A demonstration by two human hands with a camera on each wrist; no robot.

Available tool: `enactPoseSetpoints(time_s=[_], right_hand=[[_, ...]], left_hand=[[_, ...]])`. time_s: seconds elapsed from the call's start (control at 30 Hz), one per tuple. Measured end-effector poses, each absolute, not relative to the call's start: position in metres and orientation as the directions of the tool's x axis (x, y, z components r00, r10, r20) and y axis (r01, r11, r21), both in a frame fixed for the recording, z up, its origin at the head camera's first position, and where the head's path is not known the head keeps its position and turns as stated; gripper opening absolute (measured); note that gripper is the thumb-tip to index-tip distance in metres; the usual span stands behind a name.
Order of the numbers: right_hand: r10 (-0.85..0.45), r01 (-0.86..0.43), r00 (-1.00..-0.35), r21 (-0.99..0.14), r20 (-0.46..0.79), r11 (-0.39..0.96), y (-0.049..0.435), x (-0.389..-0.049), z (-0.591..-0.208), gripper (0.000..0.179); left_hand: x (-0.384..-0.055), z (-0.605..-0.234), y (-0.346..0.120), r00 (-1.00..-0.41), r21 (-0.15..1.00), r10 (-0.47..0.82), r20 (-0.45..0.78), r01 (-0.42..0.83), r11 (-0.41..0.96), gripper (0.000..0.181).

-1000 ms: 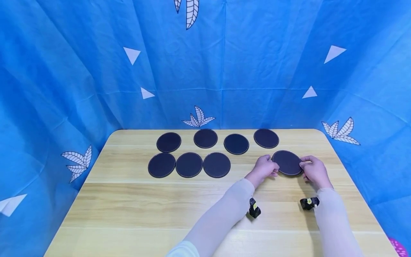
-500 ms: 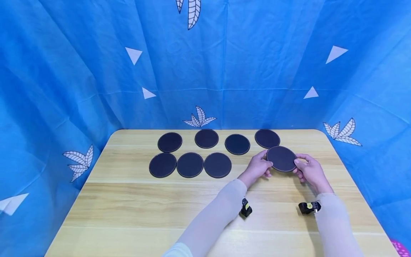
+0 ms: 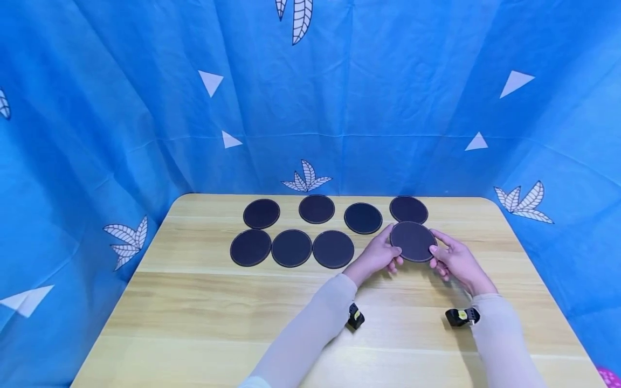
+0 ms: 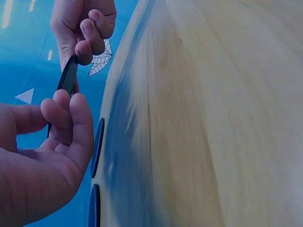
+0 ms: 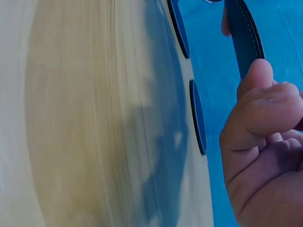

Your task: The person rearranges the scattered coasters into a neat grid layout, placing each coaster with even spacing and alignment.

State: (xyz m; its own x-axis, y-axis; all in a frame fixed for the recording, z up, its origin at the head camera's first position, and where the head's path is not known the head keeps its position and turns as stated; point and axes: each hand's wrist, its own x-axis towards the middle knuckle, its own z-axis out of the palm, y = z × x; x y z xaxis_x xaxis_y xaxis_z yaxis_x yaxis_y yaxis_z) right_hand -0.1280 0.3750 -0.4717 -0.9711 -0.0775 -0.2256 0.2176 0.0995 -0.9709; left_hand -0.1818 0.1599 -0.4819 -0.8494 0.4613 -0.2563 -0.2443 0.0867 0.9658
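A dark round coaster [image 3: 413,241] with a stitched rim is held above the table between both hands. My left hand [image 3: 375,255] pinches its left edge, thumb on top and fingers beneath. The opposite edge is pinched by my right hand [image 3: 458,263]. Both wrist views show the coaster nearly edge-on, raised off the wood; in the left one, the left hand [image 4: 52,156] is closest to the camera. Just behind it in the head view, another dark coaster [image 3: 409,209] lies flat, its lower edge partly covered by the held one.
Three coasters touch in a front row, the rightmost coaster [image 3: 333,249] nearest my left hand. Behind them lie more, among them a bluish-black coaster [image 3: 363,218]. The wooden table [image 3: 218,323] ends at a blue patterned curtain [image 3: 388,97].
The coaster has been lifted off the table and carried left by both hands, its face tilting toward the head camera. The head view has shifted slightly. The other coasters have stayed put.
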Motion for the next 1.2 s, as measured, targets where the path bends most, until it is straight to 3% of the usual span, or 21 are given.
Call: enactPoseSetpoints(time_s=[0.5,0.9,1.2], right_hand=[[-0.236,0.234,-0.940,-0.969,-0.246,0.078,0.345,-0.127,-0.471,0.070],[-0.186,0.279,-0.936,-0.953,-0.298,0.122,0.318,-0.123,-0.472,0.070],[-0.156,0.318,-0.929,-0.940,-0.335,0.124,0.305,-0.127,-0.479,0.066]], left_hand=[[-0.171,-0.482,0.119,-0.839,0.962,0.471,-0.273,-0.253,0.107,0.079],[-0.157,-0.488,0.107,-0.904,0.963,0.334,-0.266,-0.233,0.137,0.074],[-0.155,-0.486,0.100,-0.906,0.941,0.283,-0.314,-0.256,0.222,0.071]])
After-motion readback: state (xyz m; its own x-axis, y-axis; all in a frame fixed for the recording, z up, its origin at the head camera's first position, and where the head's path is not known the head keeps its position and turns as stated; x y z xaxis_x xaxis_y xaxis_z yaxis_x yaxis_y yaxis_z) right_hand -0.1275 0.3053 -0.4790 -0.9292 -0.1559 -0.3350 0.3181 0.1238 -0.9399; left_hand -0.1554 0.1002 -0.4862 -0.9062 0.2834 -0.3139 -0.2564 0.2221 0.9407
